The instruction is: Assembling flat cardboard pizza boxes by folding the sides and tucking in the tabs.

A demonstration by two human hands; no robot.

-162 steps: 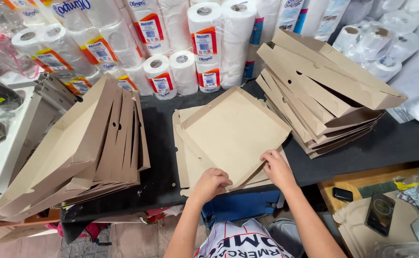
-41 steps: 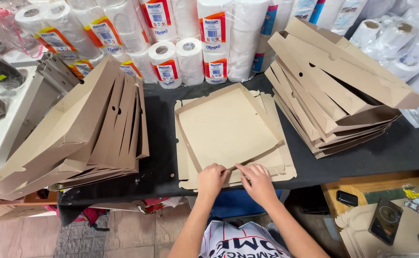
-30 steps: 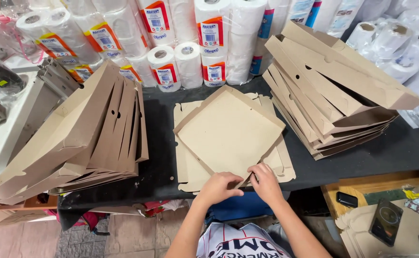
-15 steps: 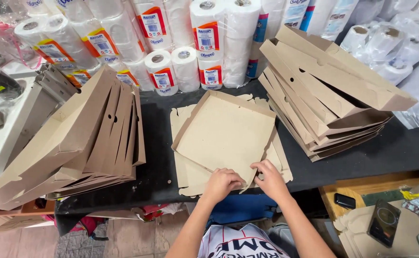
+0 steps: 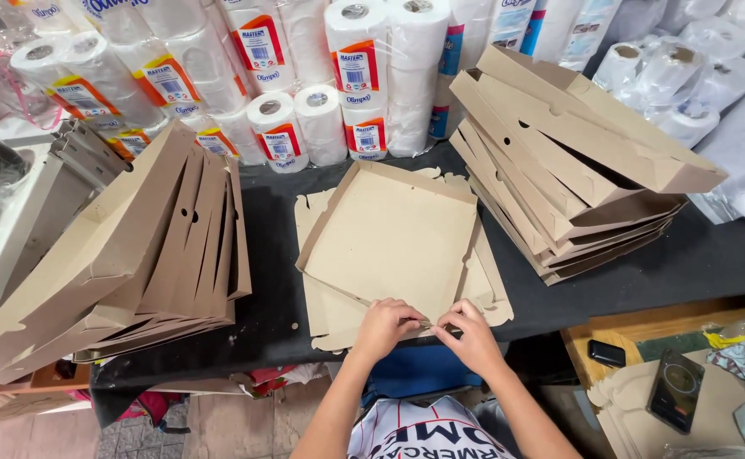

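A half-folded cardboard box (image 5: 389, 242) lies at the middle of the black desk (image 5: 279, 293), atop a pile of flat blanks (image 5: 325, 310). Its far and left walls stand up; the near edge is held by both hands. The left hand (image 5: 387, 327) is curled, fingers pinching the near flap. The right hand (image 5: 472, 336) is likewise closed on that flap, fingertips meeting the left hand's. To the left, 1 stack of folded boxes (image 5: 126, 255) leans on edge; to the right, another stack (image 5: 568, 161) lies tilted. Wrapped paper rolls (image 5: 304, 93) line the desk's far side. 2 phones (image 5: 674, 387) rest on a lower surface at right.
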